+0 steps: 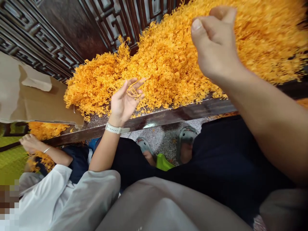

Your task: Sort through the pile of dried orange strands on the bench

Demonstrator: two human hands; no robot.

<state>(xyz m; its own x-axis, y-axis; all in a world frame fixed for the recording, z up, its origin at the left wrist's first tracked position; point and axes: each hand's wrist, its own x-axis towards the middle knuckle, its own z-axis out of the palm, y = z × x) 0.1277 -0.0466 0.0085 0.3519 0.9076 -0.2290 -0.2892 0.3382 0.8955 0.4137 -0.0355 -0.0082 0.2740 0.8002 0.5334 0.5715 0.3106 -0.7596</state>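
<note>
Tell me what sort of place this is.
Probably a home, perhaps doubling as a small workshop: a large heap of orange pieces lies on dark, lattice-backed wooden furniture, and slippers are worn below.

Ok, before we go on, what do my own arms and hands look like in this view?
Both are ungloved, with no cables. Your left hand has a pale, off-white wristband with strap loops showing; any watch face is out of sight. A loose, plain grey sleeve ends near that elbow. Your right hand shows no wristwear.
</note>
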